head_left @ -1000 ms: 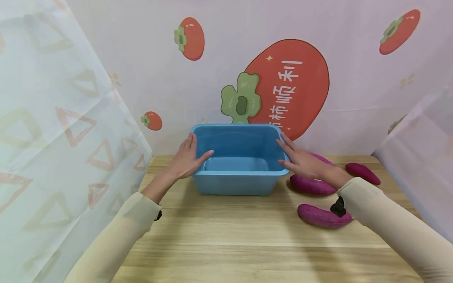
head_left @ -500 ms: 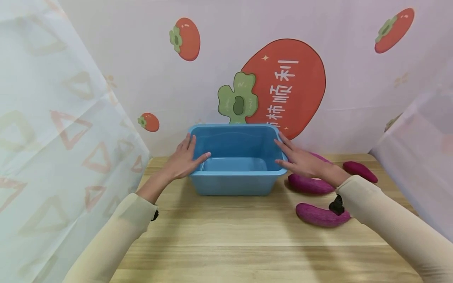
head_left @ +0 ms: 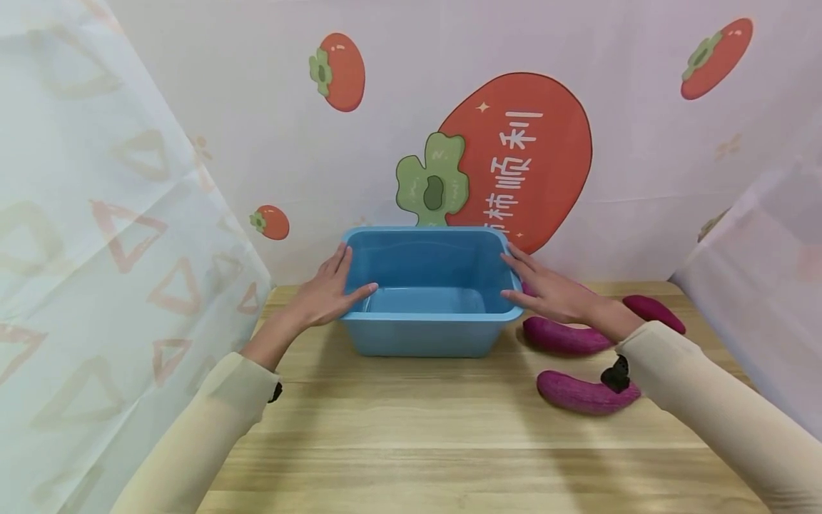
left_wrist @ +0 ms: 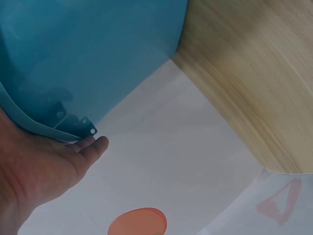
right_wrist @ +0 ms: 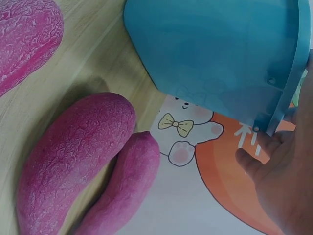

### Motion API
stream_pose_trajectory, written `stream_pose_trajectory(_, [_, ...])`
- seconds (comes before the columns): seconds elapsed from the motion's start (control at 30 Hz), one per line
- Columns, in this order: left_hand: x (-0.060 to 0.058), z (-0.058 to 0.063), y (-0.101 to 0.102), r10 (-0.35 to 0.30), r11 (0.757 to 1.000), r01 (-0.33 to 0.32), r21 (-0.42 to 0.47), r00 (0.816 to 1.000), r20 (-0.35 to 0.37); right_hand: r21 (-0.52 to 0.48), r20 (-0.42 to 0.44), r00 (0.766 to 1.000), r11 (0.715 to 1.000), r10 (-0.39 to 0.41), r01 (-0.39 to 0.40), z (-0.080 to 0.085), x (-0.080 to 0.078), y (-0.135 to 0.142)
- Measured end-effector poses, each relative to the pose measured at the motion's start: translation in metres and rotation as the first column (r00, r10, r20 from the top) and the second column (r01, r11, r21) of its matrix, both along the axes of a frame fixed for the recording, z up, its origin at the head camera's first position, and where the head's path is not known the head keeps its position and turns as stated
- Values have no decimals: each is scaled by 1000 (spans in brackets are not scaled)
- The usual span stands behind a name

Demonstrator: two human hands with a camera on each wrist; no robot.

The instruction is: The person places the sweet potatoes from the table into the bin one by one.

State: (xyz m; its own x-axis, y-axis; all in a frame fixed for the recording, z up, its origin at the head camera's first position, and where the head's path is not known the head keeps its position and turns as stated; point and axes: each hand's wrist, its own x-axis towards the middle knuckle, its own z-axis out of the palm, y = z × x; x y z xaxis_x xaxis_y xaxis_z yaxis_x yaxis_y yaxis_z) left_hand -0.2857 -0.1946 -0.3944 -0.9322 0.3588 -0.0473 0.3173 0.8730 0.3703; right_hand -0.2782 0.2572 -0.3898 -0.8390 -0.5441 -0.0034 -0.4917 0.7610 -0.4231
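A light blue plastic tub point(head_left: 424, 337) stands upright on the table against the printed back sheet, with nothing inside it. My left hand point(head_left: 321, 296) lies on its left rim, fingers straight and the thumb reaching over the near corner. In the left wrist view, the fingertips of that hand point(left_wrist: 54, 164) are right at the rim's edge. On the opposite rim rests my right hand point(head_left: 554, 294), fingers spread, tips just past the edge. The right wrist view has the right hand point(right_wrist: 281, 171) at the rim, its thumb hidden.
Several long magenta vegetables with wrinkled skin lie right of the tub. One vegetable point(head_left: 564, 337) sits under the right wrist, another point(head_left: 581, 394) nearer me, and a smaller one point(head_left: 653, 313) farther right. Hanging sheets point(head_left: 128, 235) wall in the wooden table point(head_left: 398, 428).
The head view has shifted slightly. My left hand has slid a little along the near left corner of the tub. The tub and the right hand stay in place.
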Motion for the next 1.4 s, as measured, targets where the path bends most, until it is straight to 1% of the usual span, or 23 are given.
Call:
stream_pose_trajectory(0.23, [-2, -2, 2, 14, 1000, -14, 2, 1000, 3, 19, -45, 999, 999, -29, 29, 2, 5, 5])
stream_pose_trajectory(0.37, [-2, -3, 3, 11, 1000, -11, 4, 1000, -1, 33, -57, 997, 998, -46, 47, 3, 10, 9])
stream_pose_trajectory(0.47, [-3, -4, 2, 7, 1000, -7, 10, 1000, -2, 36, -70, 997, 998, -44, 47, 3, 13, 11])
stream_pose_trajectory(0.57, [-3, -4, 2, 6, 1000, -6, 15, 1000, -3, 50, -101, 995, 998, -26, 31, 4, 16, 14])
stream_pose_trajectory(0.7, [-3, -4, 3, 11, 1000, -11, 21, 1000, -5, 94, -156, 988, 995, 1, 14, 6, 19, 18])
stream_pose_trajectory(0.9, [-5, -5, 2, 10, 1000, -10, 24, 1000, -12, 148, -200, 980, 989, 11, 19, 10, 24, 25])
stream_pose_trajectory(1.17, [-4, -6, 1, 11, 999, -10, 32, 1000, -21, 172, -271, 962, 985, 30, 18, 0, 29, 36])
stream_pose_trajectory(1.4, [-3, -8, 0, 14, 999, -14, 40, 1000, -14, 211, -331, 940, 977, 77, -5, -8, 39, 40])
